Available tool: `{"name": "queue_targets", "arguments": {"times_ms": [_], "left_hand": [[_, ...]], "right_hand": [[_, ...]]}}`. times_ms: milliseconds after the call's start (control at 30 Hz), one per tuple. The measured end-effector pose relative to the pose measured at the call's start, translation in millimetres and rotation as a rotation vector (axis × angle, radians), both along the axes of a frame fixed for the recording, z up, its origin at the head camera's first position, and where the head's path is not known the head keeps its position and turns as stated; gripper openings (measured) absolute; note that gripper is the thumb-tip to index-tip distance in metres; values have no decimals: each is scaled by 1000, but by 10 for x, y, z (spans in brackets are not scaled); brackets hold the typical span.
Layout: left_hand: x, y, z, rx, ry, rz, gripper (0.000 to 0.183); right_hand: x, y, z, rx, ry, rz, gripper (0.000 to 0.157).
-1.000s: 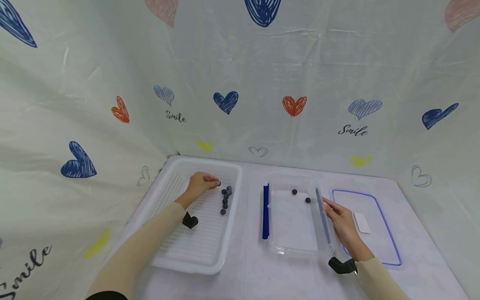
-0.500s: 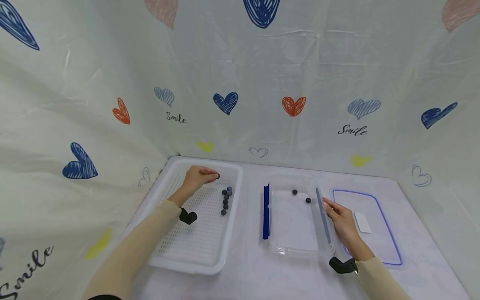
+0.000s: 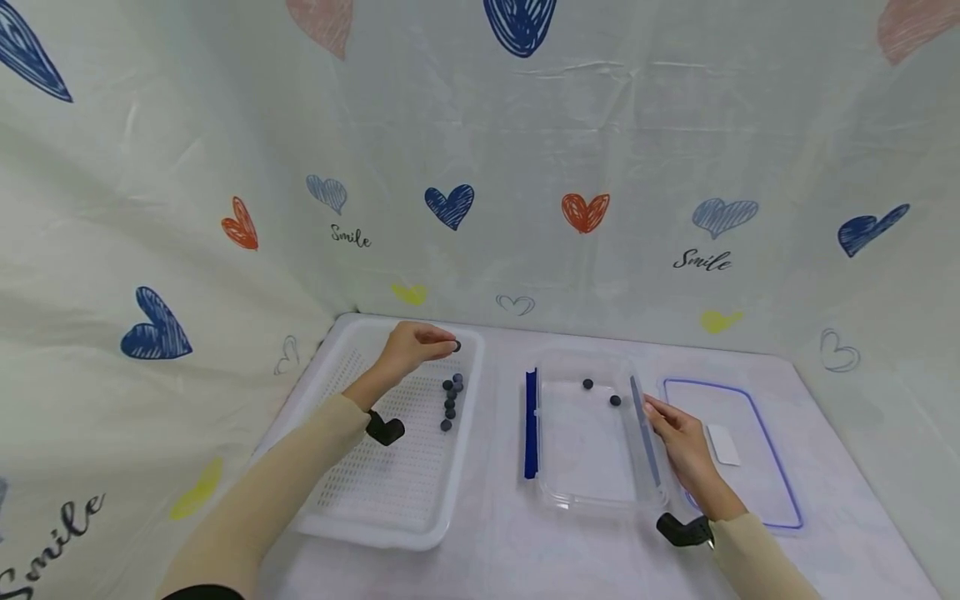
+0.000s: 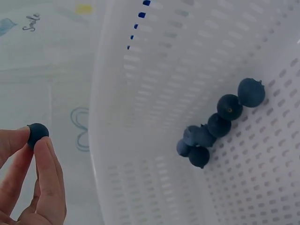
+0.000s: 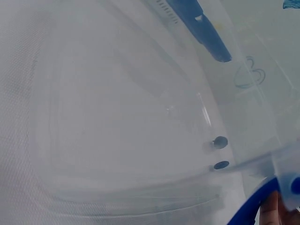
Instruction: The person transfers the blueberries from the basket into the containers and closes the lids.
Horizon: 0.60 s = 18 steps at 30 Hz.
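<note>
My left hand [image 3: 412, 348] pinches one blueberry [image 4: 38, 134] between thumb and fingertips, raised over the far right part of the white perforated basket [image 3: 381, 538]. Below it, several blueberries [image 4: 219, 124] lie in an uneven line on the basket floor near its right wall. To the right stands a clear plastic container [image 3: 585, 503] with blue latch flaps folded out at its sides. Two blueberries [image 5: 220, 142] rest apart inside, toward its far end. With thumb and fingers, my right hand [image 3: 684, 442] holds the container's right side by the flap [image 5: 257, 201].
A clear lid [image 3: 757, 492] with a blue seal lies on the table right of the container, partly behind my right hand. On it is a white rectangular piece [image 3: 723, 445]. A curtain printed with hearts [image 3: 450, 207] hangs behind the table [image 3: 495, 517].
With the blueberry pinched, my left hand has risen from near the other berries and then shifted right, toward the basket's far right rim. My right hand stays on the container.
</note>
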State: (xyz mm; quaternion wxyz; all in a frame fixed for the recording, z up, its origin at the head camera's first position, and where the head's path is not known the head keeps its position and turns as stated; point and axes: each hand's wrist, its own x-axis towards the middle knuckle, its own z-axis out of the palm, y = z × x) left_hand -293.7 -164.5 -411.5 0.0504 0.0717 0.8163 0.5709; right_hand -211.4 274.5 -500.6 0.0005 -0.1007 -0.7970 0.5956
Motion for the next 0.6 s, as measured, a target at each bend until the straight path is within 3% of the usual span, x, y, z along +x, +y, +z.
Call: {"name": "queue_targets", "arguments": {"times_ms": [600], "left_hand": [[13,362,171,-52,36,-87,23]], "right_hand": [[13,1,9,16,-20,6,58]]}}
